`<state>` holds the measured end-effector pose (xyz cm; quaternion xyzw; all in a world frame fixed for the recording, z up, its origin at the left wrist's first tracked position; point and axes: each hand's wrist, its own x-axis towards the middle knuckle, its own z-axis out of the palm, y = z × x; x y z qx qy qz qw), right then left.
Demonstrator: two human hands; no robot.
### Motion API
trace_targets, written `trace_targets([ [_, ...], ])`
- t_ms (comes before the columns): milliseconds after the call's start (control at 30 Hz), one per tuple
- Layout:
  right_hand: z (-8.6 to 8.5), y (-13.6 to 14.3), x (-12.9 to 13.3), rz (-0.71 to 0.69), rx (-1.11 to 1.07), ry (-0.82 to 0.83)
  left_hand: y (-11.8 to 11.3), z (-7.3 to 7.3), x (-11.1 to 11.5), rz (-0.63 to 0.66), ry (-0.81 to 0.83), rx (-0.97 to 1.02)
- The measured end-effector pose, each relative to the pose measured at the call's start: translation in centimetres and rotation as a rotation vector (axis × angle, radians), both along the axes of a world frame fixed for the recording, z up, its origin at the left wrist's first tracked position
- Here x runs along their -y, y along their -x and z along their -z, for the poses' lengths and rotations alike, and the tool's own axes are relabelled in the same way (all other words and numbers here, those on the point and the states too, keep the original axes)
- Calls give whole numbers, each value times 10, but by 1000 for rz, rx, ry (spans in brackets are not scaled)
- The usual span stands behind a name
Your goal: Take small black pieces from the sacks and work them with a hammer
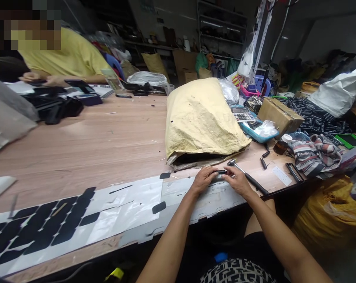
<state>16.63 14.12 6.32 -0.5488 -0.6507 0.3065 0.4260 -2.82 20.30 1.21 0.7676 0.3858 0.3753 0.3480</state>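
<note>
Between my two hands, over the table's near edge, is a small black cylindrical piece [222, 172]. My left hand [204, 179] has its fingers closed on the left end of it. The fingers of my right hand [235, 179] pinch its right end. What kind of part it is cannot be made out. A hammer [248, 177] with a dark handle lies just right of my right hand. Behind both hands lies a large yellow woven sack [201, 118], its dark mouth facing me. Pale sheeting [178, 200] covers the table edge beneath my hands.
Black rounded pads lie on a white sheet [119, 202] at left. A calculator [242, 114], a blue tray [262, 135], a cardboard box [279, 114], a striped cloth [315, 155] and a heap of black springs [310, 118] crowd the right. A person in yellow [74, 55] works across the table.
</note>
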Motion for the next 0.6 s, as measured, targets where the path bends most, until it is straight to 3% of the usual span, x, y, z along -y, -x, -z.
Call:
trace_targets([
  [200,4,-1,-11,-14,-389,318,2,-2,-1,51,27,7],
  [400,4,-3,-16,12,-507,397,3,-5,-1,63,47,-18],
  [600,-3,0,-18,-33,-627,467,2,-8,-2,69,149,137],
])
